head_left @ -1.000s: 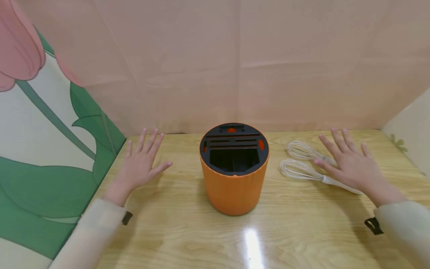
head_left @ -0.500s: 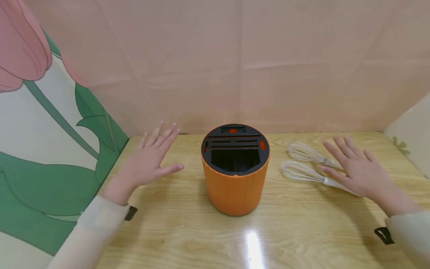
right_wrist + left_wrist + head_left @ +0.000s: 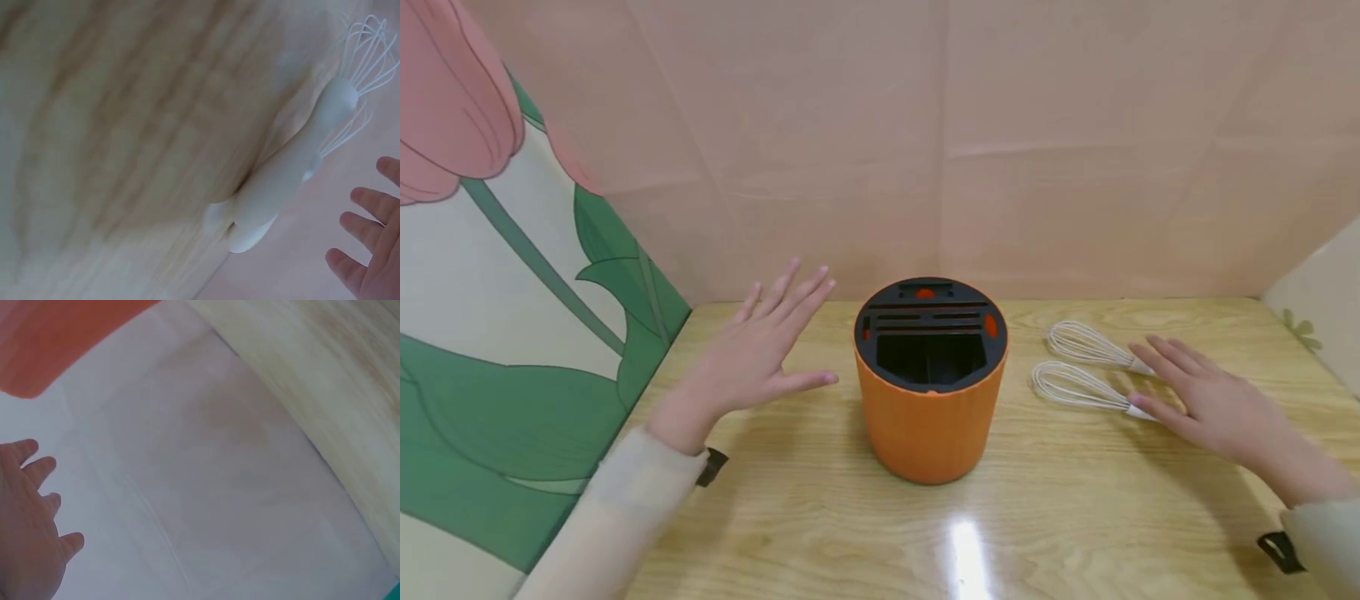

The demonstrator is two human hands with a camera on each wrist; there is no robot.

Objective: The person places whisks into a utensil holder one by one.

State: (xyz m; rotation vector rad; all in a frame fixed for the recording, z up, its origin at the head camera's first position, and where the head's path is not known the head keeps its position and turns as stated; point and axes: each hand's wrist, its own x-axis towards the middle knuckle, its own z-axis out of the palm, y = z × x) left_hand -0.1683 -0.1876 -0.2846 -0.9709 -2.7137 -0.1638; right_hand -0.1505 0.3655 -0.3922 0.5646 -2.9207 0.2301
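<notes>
An orange utensil holder (image 3: pixel 931 433) with a black slotted top stands upright in the middle of the table. To its left my left hand (image 3: pixel 741 362) hovers, fingers spread and thumb pointing at the holder, holding nothing. Two whisks with white handles lie at the right, a far whisk (image 3: pixel 1086 343) and a near whisk (image 3: pixel 1078 386). Above their handles is my right hand (image 3: pixel 1225 408), fingers straight, covering most of both handles in the head view. The right wrist view shows a white whisk handle (image 3: pixel 281 175) with the fingers apart from it.
The wood-grain table (image 3: pixel 820 533) meets a pink backdrop (image 3: pixel 820 167) along its far edge. At the left rises a panel printed with a tulip and green leaves (image 3: pixel 497 417). A pale wall (image 3: pixel 1326 292) borders the right side.
My left hand has moved right, toward the orange holder. My right hand has shifted right and down over the whisk handles, with its fingers closer together. The holder and whisks stay in place.
</notes>
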